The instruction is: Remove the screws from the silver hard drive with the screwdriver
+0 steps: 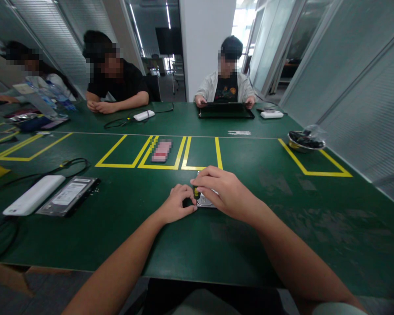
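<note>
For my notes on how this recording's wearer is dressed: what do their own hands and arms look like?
Both the left hand and the right hand are bare, with no glove, ring, watch or cable visible. The forearms are uncovered too. A pale grey-green edge, probably a short sleeve, shows by the right arm; no left sleeve is in view.

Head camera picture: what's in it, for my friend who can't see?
The right hand holds a black-and-yellow tool over a small silver device, with the left hand at its edge, on a green table. Three people sit farther back.
</note>
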The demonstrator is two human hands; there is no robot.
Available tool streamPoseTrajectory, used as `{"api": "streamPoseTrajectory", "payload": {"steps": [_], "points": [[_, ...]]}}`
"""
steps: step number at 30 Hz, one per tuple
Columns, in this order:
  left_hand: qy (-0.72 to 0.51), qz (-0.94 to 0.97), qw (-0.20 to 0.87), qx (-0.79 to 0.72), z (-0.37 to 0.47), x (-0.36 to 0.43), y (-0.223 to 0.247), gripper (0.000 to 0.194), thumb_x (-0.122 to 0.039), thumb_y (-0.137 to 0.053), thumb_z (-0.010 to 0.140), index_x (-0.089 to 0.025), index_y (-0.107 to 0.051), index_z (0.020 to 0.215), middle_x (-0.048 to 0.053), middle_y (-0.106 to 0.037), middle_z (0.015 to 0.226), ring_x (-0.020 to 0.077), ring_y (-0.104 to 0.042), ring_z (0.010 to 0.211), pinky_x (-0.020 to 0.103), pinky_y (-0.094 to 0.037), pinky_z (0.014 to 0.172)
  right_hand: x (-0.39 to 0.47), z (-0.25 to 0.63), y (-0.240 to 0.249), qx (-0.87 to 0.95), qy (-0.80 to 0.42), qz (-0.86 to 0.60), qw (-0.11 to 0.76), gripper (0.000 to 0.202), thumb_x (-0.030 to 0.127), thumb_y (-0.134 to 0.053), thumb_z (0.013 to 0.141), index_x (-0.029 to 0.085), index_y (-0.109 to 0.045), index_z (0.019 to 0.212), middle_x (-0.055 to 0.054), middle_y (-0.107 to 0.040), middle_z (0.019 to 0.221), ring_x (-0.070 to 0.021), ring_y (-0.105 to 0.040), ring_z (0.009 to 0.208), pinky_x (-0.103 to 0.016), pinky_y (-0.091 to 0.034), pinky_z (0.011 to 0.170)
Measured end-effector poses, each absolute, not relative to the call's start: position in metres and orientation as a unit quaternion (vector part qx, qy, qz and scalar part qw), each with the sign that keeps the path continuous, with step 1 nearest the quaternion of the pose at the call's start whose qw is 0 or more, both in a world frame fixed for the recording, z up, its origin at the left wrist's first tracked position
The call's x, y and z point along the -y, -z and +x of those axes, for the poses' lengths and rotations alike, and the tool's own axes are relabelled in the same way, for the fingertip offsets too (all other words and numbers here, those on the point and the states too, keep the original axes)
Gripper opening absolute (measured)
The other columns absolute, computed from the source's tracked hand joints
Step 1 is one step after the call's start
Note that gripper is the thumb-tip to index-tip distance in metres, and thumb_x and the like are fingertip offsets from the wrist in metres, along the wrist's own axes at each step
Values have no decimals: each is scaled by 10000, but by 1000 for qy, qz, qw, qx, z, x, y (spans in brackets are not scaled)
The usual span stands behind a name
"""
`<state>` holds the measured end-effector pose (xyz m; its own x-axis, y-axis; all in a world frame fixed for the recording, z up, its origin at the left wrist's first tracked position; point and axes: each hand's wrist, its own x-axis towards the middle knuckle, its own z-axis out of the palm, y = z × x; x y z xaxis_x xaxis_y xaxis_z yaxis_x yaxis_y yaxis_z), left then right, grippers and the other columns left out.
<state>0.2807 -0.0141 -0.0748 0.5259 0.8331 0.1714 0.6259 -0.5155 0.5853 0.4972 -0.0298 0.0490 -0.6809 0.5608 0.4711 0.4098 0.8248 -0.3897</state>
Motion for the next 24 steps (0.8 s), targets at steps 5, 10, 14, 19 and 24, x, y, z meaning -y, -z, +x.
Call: {"api": "streamPoseTrajectory", "payload": {"steps": [5, 10, 14, 19, 24], "points": [[-222, 837, 239, -439, 282, 15, 75, 174, -343, -694, 786, -207, -672, 891, 50, -622, 1117, 272, -487, 1084, 453, -303, 1032, 30, 497, -51, 912, -124, -265, 287, 256, 130, -462, 944, 143, -696, 1049, -108, -639, 1056, -186, -601, 951, -350, -519, 852], [-231, 838, 244, -431, 282, 14, 76, 160, -321, -693, 786, -199, -665, 886, 49, -630, 1113, 272, -494, 1082, 440, -323, 1018, 31, 496, -52, 911, -121, -266, 289, 272, 130, -462, 939, 150, -689, 1086, -109, -626, 1081, -188, -601, 970, -340, -519, 851], [-229, 837, 251, -428, 282, 14, 76, 159, -314, -693, 787, -190, -662, 880, 45, -645, 1079, 266, -508, 1065, 421, -353, 990, 32, 496, -53, 915, -125, -266, 278, 285, 115, -457, 940, 132, -687, 1108, -113, -638, 1080, -188, -605, 975, -343, -517, 871], [-225, 833, 256, -436, 282, 13, 76, 160, -324, -697, 787, -192, -664, 871, 37, -657, 1052, 258, -530, 1041, 395, -398, 936, 32, 495, -53, 915, -126, -257, 284, 278, 108, -475, 937, 120, -687, 1116, -117, -646, 1091, -191, -609, 986, -353, -517, 893], [-214, 830, 261, -443, 281, 13, 78, 172, -332, -697, 790, -199, -674, 897, 39, -660, 1079, 266, -537, 1061, 398, -419, 919, 32, 495, -51, 915, -133, -237, 298, 252, 127, -498, 943, 93, -695, 1097, -130, -653, 1087, -195, -616, 994, -347, -521, 895]]}}
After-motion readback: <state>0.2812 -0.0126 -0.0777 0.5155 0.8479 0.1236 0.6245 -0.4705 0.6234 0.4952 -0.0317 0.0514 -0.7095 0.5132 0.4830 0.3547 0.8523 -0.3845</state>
